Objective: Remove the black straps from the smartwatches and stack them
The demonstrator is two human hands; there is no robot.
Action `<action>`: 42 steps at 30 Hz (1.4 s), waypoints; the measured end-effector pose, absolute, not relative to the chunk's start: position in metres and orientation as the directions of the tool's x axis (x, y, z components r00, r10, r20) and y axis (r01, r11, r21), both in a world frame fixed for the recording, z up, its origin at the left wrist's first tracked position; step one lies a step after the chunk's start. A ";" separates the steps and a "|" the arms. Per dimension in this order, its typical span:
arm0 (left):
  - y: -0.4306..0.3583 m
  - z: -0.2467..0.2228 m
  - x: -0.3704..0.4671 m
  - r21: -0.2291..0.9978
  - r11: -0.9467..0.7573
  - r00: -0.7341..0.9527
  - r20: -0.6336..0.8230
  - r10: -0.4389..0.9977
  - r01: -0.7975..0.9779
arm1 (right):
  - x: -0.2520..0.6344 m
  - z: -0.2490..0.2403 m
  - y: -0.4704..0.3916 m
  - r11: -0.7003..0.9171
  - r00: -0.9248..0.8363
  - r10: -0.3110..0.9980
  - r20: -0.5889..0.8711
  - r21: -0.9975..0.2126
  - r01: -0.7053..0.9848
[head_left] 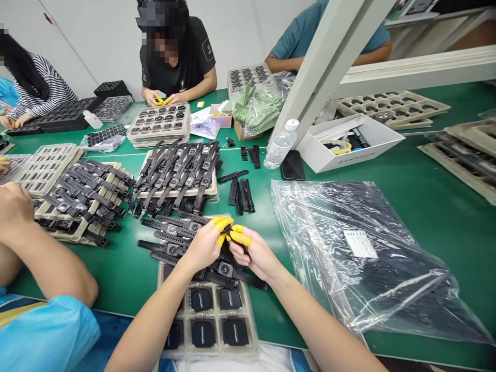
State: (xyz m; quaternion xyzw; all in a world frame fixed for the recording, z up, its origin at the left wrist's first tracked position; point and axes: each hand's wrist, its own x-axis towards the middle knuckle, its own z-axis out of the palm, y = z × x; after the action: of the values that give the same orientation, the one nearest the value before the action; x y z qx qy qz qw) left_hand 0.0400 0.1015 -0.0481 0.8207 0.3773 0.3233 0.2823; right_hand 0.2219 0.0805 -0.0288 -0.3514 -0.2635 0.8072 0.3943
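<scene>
Bright, even indoor light with soft shadows
Glare streaks the clear plastic bag (372,258); the view bends toward its edges, faces are pixelated, and the green surface (259,199) shows pale sheen.

dark piece (228,232): partly hidden by fingers (241,237) | far-right trays (445,164): cut off

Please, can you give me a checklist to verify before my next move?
1. Yellow finger covers on left hand and right hand: ok, visible on both.
2. Grip on dark piece: ok, both hands pinch it.
3. Dark piece fitted correctly: cannot tell, the hands partly hide it.
4. Near tray uncovered: not ok, watches lie over its far part.
5. Bottle closed: ok, white cap on.
</scene>
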 end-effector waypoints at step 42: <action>0.031 0.050 -0.087 0.243 -0.579 0.578 0.083 0.812 0.778 | 0.264 -0.059 0.110 0.189 -0.041 0.975 0.217 -0.729 0.658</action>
State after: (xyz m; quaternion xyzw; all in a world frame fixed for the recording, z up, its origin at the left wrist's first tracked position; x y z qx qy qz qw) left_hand -0.0872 0.0307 0.0500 0.8838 0.4496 0.0929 0.0903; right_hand 0.2640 0.1097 -0.0594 -0.5956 -0.6855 0.2249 0.3534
